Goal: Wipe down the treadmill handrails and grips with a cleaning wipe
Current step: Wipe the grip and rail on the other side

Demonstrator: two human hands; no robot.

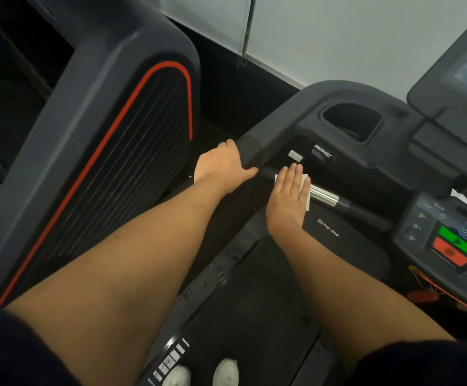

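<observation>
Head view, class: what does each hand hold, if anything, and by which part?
Left hand grips the side handrail at its bend. Right hand holds nothing: flat fingers press the wipe onto the grip bar.

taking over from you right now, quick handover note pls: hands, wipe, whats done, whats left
Left hand: grips the end of the side handrail, steadying only.
Right hand: flat, fingers straight, pressing the white wipe onto the front grip bar, right beside its silver sensor.
Done: wiping is under way on the front grip; the picture does not show which surfaces are already clean.
Left: probably the sensor, the rest of that bar and the handrail under the left hand.
</observation>
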